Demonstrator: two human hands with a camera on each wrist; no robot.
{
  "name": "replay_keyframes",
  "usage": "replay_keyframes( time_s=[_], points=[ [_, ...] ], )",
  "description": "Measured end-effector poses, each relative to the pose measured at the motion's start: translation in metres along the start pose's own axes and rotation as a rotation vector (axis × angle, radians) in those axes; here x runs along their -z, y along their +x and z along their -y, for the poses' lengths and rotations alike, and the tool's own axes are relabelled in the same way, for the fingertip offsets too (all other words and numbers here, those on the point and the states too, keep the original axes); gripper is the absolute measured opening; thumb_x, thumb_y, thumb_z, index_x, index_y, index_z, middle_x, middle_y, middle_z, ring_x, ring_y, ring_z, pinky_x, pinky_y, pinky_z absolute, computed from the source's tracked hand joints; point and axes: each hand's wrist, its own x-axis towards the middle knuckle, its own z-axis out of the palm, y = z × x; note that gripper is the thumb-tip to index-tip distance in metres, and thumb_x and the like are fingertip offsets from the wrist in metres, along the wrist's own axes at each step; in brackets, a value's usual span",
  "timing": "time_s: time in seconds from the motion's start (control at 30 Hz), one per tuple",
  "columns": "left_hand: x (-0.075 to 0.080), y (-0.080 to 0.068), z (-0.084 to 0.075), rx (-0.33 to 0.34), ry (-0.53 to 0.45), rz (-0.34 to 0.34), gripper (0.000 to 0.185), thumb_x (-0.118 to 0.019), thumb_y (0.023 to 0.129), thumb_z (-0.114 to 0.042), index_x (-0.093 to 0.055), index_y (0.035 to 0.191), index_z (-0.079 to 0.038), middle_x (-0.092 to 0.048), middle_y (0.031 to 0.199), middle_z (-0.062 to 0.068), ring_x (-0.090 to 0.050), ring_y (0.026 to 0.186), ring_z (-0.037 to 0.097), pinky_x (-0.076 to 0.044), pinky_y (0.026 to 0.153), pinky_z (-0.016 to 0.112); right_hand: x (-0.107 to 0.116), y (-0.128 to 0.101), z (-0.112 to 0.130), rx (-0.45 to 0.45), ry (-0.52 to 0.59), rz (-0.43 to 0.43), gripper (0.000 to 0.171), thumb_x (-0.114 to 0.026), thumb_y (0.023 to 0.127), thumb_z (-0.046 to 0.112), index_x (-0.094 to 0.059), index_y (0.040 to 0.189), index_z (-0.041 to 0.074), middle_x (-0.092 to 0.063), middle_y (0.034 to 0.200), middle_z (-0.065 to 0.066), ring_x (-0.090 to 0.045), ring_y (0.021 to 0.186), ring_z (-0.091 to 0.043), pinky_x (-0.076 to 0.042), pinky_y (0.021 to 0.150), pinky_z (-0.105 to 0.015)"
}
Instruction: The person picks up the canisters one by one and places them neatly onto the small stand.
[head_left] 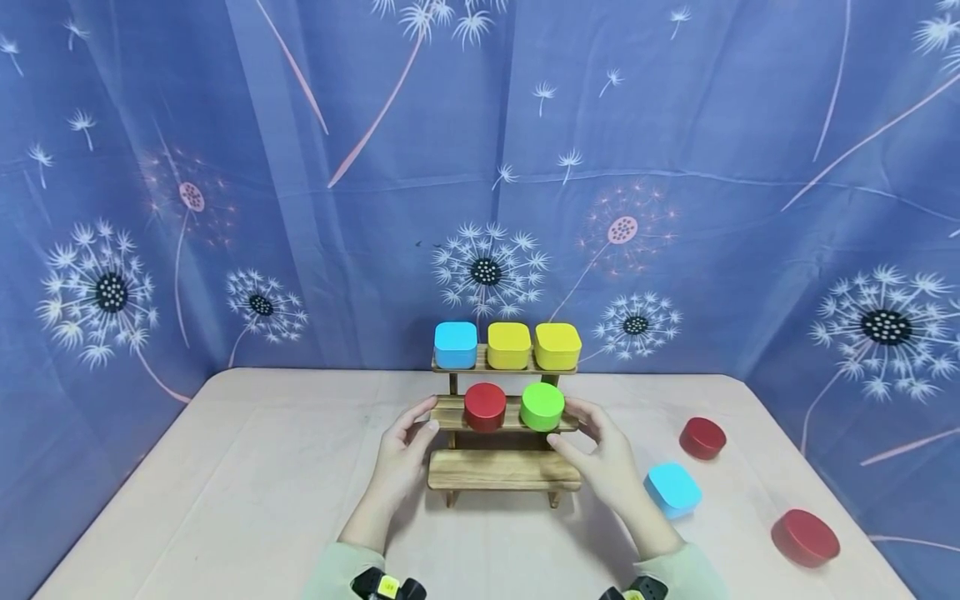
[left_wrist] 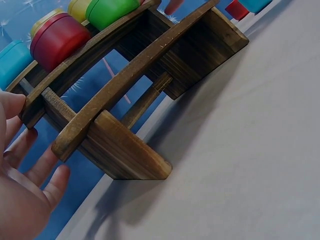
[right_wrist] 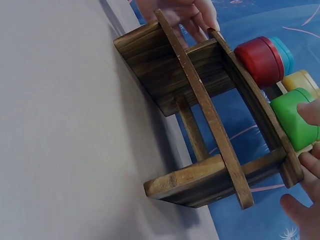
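Note:
A three-tier wooden rack (head_left: 504, 469) stands before me. My left hand (head_left: 401, 458) is at its left side, with fingertips right at the end of the middle shelf. My right hand (head_left: 606, 454) has thumb and index finger about a green round box (head_left: 542, 405) on the middle shelf; in the right wrist view the thumb overlaps that green box (right_wrist: 295, 120). A red round box (head_left: 485, 407) sits left of it. On the top shelf stand a blue square box (head_left: 455, 345) and two yellow square boxes (head_left: 509, 346). The bottom shelf holds nothing.
On the pale tabletop (head_left: 247, 475), to the right of the rack, lie a red round box (head_left: 702, 438), a blue square box (head_left: 672, 489) and another red round box (head_left: 806, 537). A blue dandelion-print curtain (head_left: 360, 250) hangs behind and around the table.

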Motion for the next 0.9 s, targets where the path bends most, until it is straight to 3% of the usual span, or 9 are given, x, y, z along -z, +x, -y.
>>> replay_keyframes(
  time_s=[0.2,0.33,0.43,0.6,0.9],
  points=[
    [0.000,-0.001,-0.001,0.001,0.002,-0.003,0.039,-0.055,0.094,-0.009,-0.055,0.133,-0.011,-0.049,0.138,0.009,-0.057,0.096,0.002,-0.046,0.087,0.015,0.006,-0.004,-0.001,0.011,-0.004,0.016,0.052,-0.073,0.082,0.014,-0.053,0.129,0.004,-0.059,0.128,-0.012,-0.055,0.116,-0.025,-0.042,0.102,-0.030],
    [0.001,0.001,0.001,-0.006,-0.003,0.004,0.039,-0.055,0.094,-0.010,-0.054,0.133,-0.009,-0.048,0.139,0.010,-0.055,0.098,0.002,-0.045,0.087,0.013,0.012,-0.006,0.000,-0.002,-0.027,0.010,0.050,-0.073,0.082,0.016,-0.054,0.128,0.006,-0.059,0.129,-0.011,-0.054,0.119,-0.026,-0.043,0.102,-0.036],
    [0.002,0.001,0.002,-0.015,-0.006,0.007,0.039,-0.056,0.094,-0.010,-0.054,0.133,-0.007,-0.047,0.139,0.010,-0.054,0.098,0.002,-0.044,0.087,0.013,0.014,-0.009,-0.003,-0.005,-0.050,-0.013,0.048,-0.073,0.082,0.016,-0.056,0.126,0.005,-0.061,0.126,-0.011,-0.055,0.117,-0.026,-0.044,0.101,-0.030],
    [0.002,0.000,0.002,-0.019,-0.004,0.007,0.039,-0.056,0.094,-0.010,-0.054,0.133,-0.007,-0.048,0.139,0.010,-0.054,0.096,0.001,-0.044,0.087,0.013,0.018,-0.014,-0.008,0.026,-0.083,-0.055,0.045,-0.073,0.082,0.014,-0.058,0.123,0.005,-0.063,0.123,-0.012,-0.056,0.114,-0.017,-0.037,0.094,-0.006],
    [0.002,0.000,0.001,-0.009,-0.017,0.014,0.039,-0.056,0.094,-0.010,-0.053,0.133,-0.007,-0.048,0.137,0.012,-0.053,0.095,0.002,-0.045,0.082,0.015,0.027,-0.025,-0.019,0.004,-0.143,-0.082,0.045,-0.073,0.082,0.014,-0.058,0.123,0.004,-0.063,0.122,-0.013,-0.049,0.110,0.003,-0.034,0.093,-0.003]
  ],
)
